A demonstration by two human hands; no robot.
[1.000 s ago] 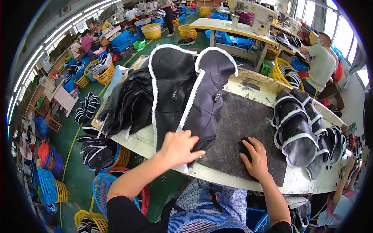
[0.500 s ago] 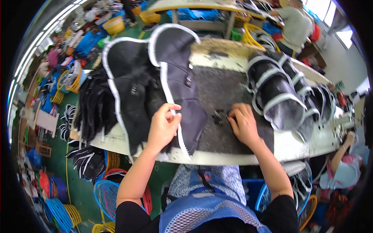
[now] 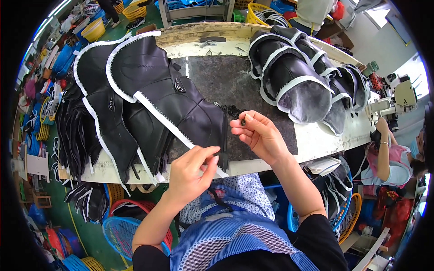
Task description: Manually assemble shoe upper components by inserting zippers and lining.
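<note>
We see our left hand [image 3: 192, 169] pinching the near end of the white zipper tape [image 3: 172, 128] on the black boot piece [image 3: 181, 104]. The fingers are closed on that end, right at the near edge of the counter [image 3: 316, 140]. The tape is long and thin. It runs from our left hand up and away to the left, along the edge of the black piece.

Our right hand [image 3: 257, 135] is a little farther up and to the right. Its fingers are pinched shut on a small dark zipper slider [image 3: 242, 121]. The slider sits just to the right of the black piece, close to its dark zipper teeth [image 3: 230, 110], over the grey mat [image 3: 235, 81]. So the right hand is the nearer one to the teeth, and the left hand is the nearer one to the white tape end.

A row of more black pieces [image 3: 298, 77] lies well apart on the right.
</note>
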